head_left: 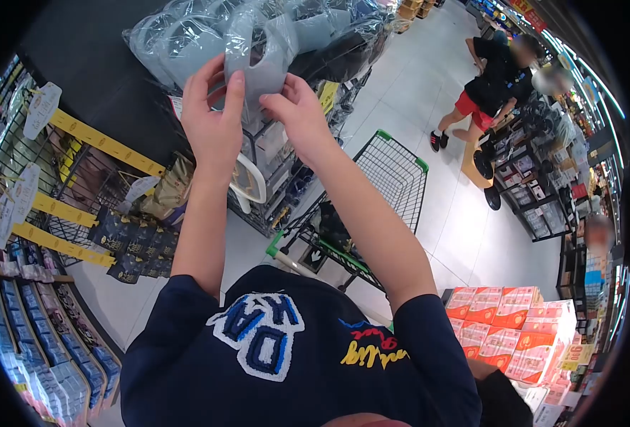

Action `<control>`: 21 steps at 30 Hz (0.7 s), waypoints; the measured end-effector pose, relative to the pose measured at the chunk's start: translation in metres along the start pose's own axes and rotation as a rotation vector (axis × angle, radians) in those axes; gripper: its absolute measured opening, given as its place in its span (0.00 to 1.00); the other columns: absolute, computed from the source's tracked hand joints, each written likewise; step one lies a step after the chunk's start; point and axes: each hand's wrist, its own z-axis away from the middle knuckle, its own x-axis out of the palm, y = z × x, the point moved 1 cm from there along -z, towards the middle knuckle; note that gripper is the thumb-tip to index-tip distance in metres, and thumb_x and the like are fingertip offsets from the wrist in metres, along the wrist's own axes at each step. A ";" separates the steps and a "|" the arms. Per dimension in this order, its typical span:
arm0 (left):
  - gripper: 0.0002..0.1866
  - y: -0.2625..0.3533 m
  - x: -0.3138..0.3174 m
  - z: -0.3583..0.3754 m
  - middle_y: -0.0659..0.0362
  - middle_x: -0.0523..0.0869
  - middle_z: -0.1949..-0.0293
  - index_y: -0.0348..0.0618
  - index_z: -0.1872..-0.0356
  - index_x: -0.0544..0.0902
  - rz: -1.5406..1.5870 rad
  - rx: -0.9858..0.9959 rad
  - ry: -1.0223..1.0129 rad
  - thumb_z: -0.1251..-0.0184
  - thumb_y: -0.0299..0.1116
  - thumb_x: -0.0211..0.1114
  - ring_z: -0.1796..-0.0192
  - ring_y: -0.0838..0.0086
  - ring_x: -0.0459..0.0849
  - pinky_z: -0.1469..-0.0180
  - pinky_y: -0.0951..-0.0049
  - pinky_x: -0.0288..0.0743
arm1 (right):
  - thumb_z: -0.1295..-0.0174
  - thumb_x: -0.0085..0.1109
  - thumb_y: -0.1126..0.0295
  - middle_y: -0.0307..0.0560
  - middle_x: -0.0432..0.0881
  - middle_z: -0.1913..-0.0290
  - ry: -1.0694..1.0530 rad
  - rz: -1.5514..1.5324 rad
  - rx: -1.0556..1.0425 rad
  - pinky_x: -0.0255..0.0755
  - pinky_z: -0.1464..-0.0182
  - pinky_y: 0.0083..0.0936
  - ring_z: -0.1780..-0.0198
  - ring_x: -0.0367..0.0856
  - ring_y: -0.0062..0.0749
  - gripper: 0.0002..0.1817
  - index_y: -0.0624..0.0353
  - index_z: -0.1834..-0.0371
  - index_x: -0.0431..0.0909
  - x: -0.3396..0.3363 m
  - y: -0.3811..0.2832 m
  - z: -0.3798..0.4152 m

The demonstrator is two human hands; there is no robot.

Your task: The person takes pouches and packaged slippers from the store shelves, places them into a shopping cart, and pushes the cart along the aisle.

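Head view, upper centre: left hand (212,119) and right hand (302,119) gripping grey slipper (259,80); pinch solid edges, not film (239,35).

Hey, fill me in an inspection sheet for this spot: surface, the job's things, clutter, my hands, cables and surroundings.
Surface: pale tiled floor; whatever supports the wrapped goods is mostly hidden.
Job's things: one pale grey item in clear plastic, in both hands; similar wrapped pieces bunched beside it.
Clutter: wire shopping cart with green corners, dark contents hard to identify.
Hands: left hand and right hand both hold the item, bare.
Cables: nothing seen.
Surroundings: yellow label strips at left, stacked red-and-pink boxes at right, a person in red shorts beyond the cart.
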 end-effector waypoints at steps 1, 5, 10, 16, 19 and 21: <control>0.30 0.002 0.001 0.000 0.53 0.80 0.46 0.35 0.34 0.76 -0.067 0.041 0.012 0.31 0.38 0.74 0.45 0.67 0.83 0.43 0.67 0.78 | 0.33 0.64 0.70 0.51 0.76 0.35 -0.018 -0.011 0.014 0.74 0.38 0.28 0.39 0.78 0.30 0.35 0.70 0.26 0.61 0.000 -0.003 0.001; 0.34 0.004 0.009 -0.002 0.52 0.78 0.45 0.32 0.34 0.74 -0.256 0.057 0.088 0.34 0.43 0.75 0.44 0.65 0.79 0.40 0.64 0.74 | 0.33 0.63 0.70 0.51 0.75 0.33 -0.103 -0.015 0.018 0.74 0.37 0.30 0.37 0.77 0.31 0.34 0.70 0.25 0.62 -0.005 -0.014 0.001; 0.35 -0.009 0.007 -0.016 0.51 0.75 0.41 0.29 0.36 0.74 -0.029 -0.238 0.069 0.33 0.44 0.75 0.43 0.67 0.78 0.44 0.67 0.76 | 0.31 0.62 0.69 0.53 0.73 0.30 -0.193 -0.014 0.074 0.75 0.34 0.32 0.34 0.76 0.33 0.35 0.69 0.24 0.61 -0.014 -0.022 0.006; 0.27 -0.007 0.016 -0.011 0.52 0.75 0.43 0.31 0.39 0.76 -0.026 -0.033 0.134 0.31 0.40 0.73 0.46 0.69 0.77 0.44 0.68 0.75 | 0.30 0.60 0.67 0.54 0.72 0.28 -0.278 -0.028 0.080 0.75 0.34 0.35 0.32 0.76 0.34 0.36 0.69 0.22 0.59 -0.025 -0.028 0.002; 0.27 -0.001 0.020 -0.007 0.52 0.74 0.43 0.31 0.39 0.76 -0.020 0.094 0.158 0.31 0.37 0.72 0.46 0.69 0.77 0.43 0.68 0.74 | 0.29 0.58 0.68 0.54 0.73 0.28 -0.308 -0.082 0.043 0.75 0.34 0.37 0.33 0.76 0.36 0.35 0.68 0.22 0.59 -0.029 -0.032 0.004; 0.27 0.006 0.022 -0.001 0.52 0.74 0.43 0.32 0.38 0.74 -0.014 0.173 0.153 0.31 0.35 0.72 0.46 0.70 0.77 0.43 0.68 0.74 | 0.30 0.57 0.69 0.53 0.74 0.29 -0.300 -0.132 0.016 0.75 0.34 0.38 0.33 0.77 0.37 0.34 0.68 0.22 0.60 -0.029 -0.034 0.007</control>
